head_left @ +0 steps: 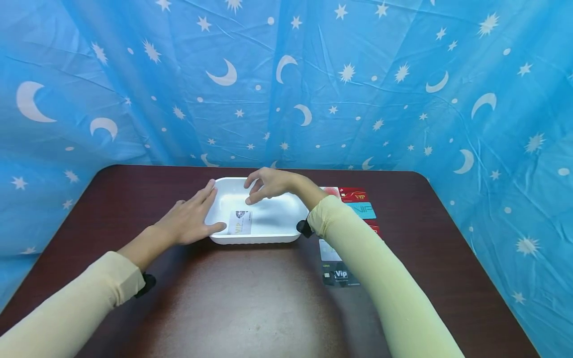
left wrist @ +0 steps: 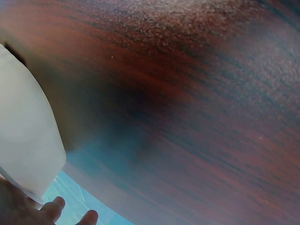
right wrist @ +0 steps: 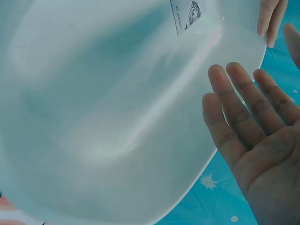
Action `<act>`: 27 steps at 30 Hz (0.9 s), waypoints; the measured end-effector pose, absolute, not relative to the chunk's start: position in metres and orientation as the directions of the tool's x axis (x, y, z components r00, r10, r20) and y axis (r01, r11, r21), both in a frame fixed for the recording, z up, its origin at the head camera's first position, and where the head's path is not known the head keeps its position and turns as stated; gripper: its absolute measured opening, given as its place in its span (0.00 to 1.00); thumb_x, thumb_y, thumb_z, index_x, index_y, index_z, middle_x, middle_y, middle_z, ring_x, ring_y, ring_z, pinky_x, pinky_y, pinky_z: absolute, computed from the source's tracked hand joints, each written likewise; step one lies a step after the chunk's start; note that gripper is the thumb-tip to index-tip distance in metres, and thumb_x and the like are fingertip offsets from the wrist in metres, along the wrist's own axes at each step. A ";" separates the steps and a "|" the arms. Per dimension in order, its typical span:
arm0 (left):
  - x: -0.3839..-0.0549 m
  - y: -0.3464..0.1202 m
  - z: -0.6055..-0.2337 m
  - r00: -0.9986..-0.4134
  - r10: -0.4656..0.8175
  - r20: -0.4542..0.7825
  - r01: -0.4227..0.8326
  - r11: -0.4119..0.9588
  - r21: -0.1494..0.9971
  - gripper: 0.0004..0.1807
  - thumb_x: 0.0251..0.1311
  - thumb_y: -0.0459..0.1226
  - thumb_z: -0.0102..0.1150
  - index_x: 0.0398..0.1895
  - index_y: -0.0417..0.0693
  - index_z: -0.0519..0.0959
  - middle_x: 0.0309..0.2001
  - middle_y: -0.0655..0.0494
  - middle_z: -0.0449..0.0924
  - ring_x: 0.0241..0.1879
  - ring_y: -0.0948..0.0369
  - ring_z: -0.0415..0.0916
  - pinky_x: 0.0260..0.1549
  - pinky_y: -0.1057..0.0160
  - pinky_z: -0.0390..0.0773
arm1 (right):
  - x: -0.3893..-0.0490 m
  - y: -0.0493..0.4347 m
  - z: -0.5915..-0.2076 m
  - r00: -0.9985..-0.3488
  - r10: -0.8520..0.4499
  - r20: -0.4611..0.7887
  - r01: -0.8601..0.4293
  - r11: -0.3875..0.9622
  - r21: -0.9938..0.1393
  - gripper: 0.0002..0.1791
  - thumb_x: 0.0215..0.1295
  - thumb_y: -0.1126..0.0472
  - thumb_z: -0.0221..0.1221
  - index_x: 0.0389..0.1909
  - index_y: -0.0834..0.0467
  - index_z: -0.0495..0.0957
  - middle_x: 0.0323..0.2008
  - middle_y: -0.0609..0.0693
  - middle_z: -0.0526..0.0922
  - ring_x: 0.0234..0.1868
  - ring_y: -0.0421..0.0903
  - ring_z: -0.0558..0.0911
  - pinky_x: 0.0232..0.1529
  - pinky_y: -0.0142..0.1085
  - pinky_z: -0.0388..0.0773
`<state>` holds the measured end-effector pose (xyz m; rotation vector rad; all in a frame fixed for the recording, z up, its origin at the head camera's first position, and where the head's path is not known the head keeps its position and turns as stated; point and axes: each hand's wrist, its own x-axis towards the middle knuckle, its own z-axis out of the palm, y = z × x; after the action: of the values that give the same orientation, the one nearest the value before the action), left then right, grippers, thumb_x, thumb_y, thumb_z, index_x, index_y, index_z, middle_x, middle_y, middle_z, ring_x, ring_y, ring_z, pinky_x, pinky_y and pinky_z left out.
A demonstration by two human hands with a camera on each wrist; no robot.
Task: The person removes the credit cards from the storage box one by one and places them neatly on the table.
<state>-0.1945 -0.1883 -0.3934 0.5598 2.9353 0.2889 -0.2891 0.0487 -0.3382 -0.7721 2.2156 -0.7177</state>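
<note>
A white plastic tray (head_left: 277, 221) stands near the far edge of the table. Inside it, toward the left, lies a pale VIP card (head_left: 240, 223) with a dark emblem, whose end also shows at the top of the right wrist view. My left hand (head_left: 190, 219) rests against the tray's left side, fingers extended along it and thumb at the near corner. Over the tray hovers my right hand (head_left: 274, 183), its fingers spread loosely and nothing between them. In the right wrist view its palm and fingers are bare.
Right of the tray are several cards, partly hidden by my right forearm: a red VIP card (head_left: 353, 194), a light blue card (head_left: 363, 210) and a black Vip card (head_left: 337, 274) among them. A blue curtain (head_left: 313, 89) with moons and stars hangs behind the dark wooden table (head_left: 250, 298).
</note>
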 end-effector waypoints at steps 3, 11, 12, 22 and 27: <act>-0.195 -0.188 -0.394 -0.920 0.379 -0.102 0.353 0.912 0.208 0.54 0.63 0.59 0.55 0.77 0.32 0.47 0.79 0.37 0.38 0.74 0.38 0.51 0.57 0.27 0.62 | -0.290 0.043 -0.342 -0.586 -0.690 -0.425 -0.300 0.672 -0.677 0.31 0.65 0.53 0.65 0.66 0.61 0.71 0.58 0.56 0.80 0.56 0.48 0.80 0.56 0.45 0.78; -0.194 -0.189 -0.395 -0.917 0.387 -0.095 0.364 0.911 0.196 0.53 0.63 0.59 0.55 0.77 0.32 0.47 0.79 0.36 0.38 0.73 0.38 0.53 0.57 0.25 0.62 | -0.291 0.031 -0.347 -0.558 -0.679 -0.477 -0.242 0.683 -0.689 0.32 0.66 0.54 0.65 0.67 0.61 0.69 0.57 0.55 0.82 0.55 0.51 0.82 0.57 0.49 0.77; -0.194 -0.189 -0.395 -0.916 0.389 -0.093 0.367 0.910 0.195 0.53 0.63 0.59 0.55 0.77 0.32 0.48 0.79 0.36 0.38 0.73 0.38 0.53 0.57 0.26 0.62 | -0.291 0.030 -0.347 -0.554 -0.675 -0.487 -0.236 0.688 -0.686 0.32 0.66 0.54 0.65 0.67 0.60 0.69 0.57 0.55 0.81 0.56 0.52 0.81 0.57 0.49 0.77; -0.193 -0.190 -0.395 -0.913 0.399 -0.085 0.378 0.906 0.192 0.53 0.63 0.59 0.55 0.77 0.31 0.48 0.79 0.36 0.39 0.73 0.38 0.54 0.56 0.26 0.64 | -0.294 0.018 -0.348 -0.533 -0.577 -0.620 -0.168 0.789 -0.590 0.32 0.67 0.51 0.64 0.70 0.51 0.67 0.60 0.52 0.77 0.59 0.49 0.78 0.62 0.49 0.73; -0.192 -0.190 -0.395 -0.912 0.401 -0.088 0.378 0.904 0.198 0.53 0.63 0.60 0.54 0.77 0.31 0.48 0.79 0.36 0.38 0.73 0.38 0.53 0.56 0.25 0.62 | -0.290 0.013 -0.350 -0.501 -0.565 -0.655 -0.192 0.811 -0.553 0.34 0.65 0.51 0.65 0.70 0.51 0.66 0.59 0.51 0.74 0.58 0.46 0.77 0.62 0.46 0.72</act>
<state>-0.1923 -0.1898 -0.3946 0.6043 2.9411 0.2676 -0.2902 0.0132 -0.3504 -0.5577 2.0822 -0.5186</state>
